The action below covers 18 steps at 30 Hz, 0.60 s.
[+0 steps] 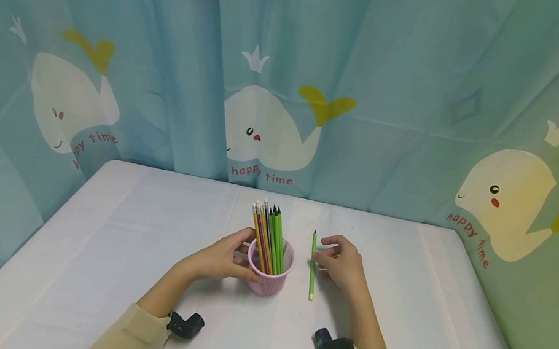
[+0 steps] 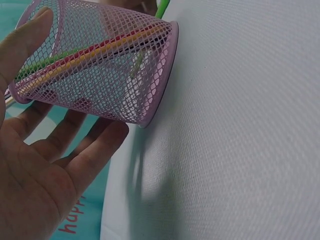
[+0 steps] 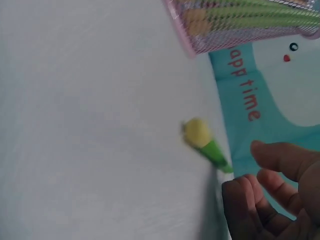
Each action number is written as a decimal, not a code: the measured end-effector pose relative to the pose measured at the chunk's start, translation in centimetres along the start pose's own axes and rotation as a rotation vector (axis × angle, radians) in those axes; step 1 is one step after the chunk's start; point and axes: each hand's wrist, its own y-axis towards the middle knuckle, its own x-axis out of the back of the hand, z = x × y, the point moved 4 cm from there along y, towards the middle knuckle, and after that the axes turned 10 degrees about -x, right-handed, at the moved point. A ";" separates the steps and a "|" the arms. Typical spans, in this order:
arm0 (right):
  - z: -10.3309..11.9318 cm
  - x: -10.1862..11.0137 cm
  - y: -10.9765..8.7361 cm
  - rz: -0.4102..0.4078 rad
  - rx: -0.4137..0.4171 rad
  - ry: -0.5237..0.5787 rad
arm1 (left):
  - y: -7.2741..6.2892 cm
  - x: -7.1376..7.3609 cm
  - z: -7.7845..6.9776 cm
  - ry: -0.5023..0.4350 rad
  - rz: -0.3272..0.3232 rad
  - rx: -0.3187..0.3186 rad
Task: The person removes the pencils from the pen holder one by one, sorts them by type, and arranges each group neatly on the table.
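A pink mesh pencil cup (image 1: 268,285) stands near the middle of the table. Yellow, red, dark and green pencils (image 1: 268,241) lean to the left inside it. My left hand (image 1: 219,259) holds the cup from its left side; the left wrist view shows the thumb on one side of the mesh (image 2: 125,80) and curved fingers on the other. To the right of the cup, a single green pencil (image 1: 311,280) with a pale yellow end (image 3: 197,131) lies on the cloth. My right hand (image 1: 344,265) is beside it, fingers loosely bent and thumb apart; contact is unclear.
A white cloth covers the table (image 1: 166,211). Behind it hangs a blue-green curtain (image 1: 389,156) printed with white whales. Each wrist wears a black camera, one at the left (image 1: 187,325) and one at the right (image 1: 331,343).
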 end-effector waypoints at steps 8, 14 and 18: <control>2.4 0.1 -1.3 0.084 0.093 0.100 | 0.0 0.0 0.1 0.010 0.002 0.005; 4.5 -0.3 -2.8 0.150 0.194 0.169 | 0.0 0.1 0.1 0.011 -0.008 0.008; 5.2 -1.0 -3.5 0.163 0.262 0.168 | 0.0 0.0 0.2 0.011 -0.012 0.016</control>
